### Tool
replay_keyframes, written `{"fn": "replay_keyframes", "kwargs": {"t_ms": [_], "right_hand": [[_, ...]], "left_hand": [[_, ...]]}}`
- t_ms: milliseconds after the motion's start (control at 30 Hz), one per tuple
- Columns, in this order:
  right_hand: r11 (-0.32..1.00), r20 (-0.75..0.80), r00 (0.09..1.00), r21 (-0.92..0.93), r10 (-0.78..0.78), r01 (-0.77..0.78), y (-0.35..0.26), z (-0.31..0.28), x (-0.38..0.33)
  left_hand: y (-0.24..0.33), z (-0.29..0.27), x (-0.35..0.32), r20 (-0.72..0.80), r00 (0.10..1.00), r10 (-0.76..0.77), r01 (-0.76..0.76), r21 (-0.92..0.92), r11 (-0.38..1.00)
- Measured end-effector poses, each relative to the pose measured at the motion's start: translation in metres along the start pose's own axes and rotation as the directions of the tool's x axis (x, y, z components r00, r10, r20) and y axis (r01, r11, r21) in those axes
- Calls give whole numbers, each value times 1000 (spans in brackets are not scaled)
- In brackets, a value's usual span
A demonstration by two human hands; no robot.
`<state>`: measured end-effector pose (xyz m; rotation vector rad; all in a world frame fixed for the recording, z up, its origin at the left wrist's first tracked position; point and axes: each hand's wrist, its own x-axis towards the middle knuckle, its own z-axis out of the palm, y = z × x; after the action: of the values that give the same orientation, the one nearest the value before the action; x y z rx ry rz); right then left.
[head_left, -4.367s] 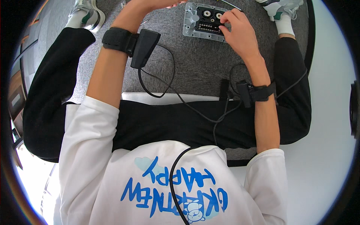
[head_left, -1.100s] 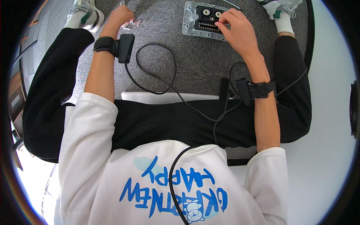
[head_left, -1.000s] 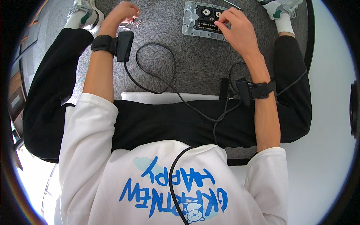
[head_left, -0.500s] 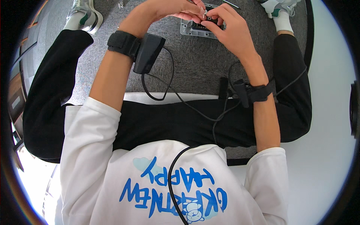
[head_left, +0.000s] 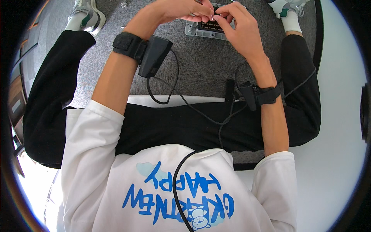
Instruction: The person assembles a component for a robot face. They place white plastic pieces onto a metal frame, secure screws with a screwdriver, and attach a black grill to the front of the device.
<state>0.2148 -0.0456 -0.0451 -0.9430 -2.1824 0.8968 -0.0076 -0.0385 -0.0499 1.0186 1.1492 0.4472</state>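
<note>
between the narrowed fingertips of the left hand [head_left: 176, 9] and the right hand [head_left: 242, 30], a small shiny piece [head_left: 212, 17] is seen; by which hand it is gripped cannot be told. beneath the grip, the grey housing [head_left: 192, 31], its black block [head_left: 210, 26] partly covered, is laid on carpet [head_left: 201, 63].

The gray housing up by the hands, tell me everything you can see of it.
The gray housing looks like cast metal or plastic, with a raised rim and small rounded details. It lies open side up on the gray carpet, near the picture's top edge. Set inside is a black insert with rows of small pale spots. The left hand and right hand hide much of it; whether either touches it can't be made out.
</note>
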Motion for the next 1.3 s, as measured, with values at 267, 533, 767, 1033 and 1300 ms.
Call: {"fn": "replay_keyframes", "kwargs": {"t_ms": [267, 533, 767, 1033, 1300], "right_hand": [[999, 34, 999, 44, -11, 9, 5, -4, -1], [992, 103, 993, 122, -53, 40, 31, -5, -6], [997, 46, 999, 75, -22, 19, 37, -8, -8], [991, 163, 981, -58, -108, 119, 45, -16, -1], [953, 174, 981, -275, -79, 126, 56, -17, -17]], "left_hand": [[-9, 0, 5, 70, 984, 163, -166, 48, 985], [-2, -1, -1, 129, 977, 168, -183, 115, 976], [-3, -12, -3, 57, 985, 163, -171, 214, 962], [-131, -185, -26, -391, 920, 31, 187, 506, 842], [-136, -178, -58, -501, 815, -290, 521, 416, 745]]}}
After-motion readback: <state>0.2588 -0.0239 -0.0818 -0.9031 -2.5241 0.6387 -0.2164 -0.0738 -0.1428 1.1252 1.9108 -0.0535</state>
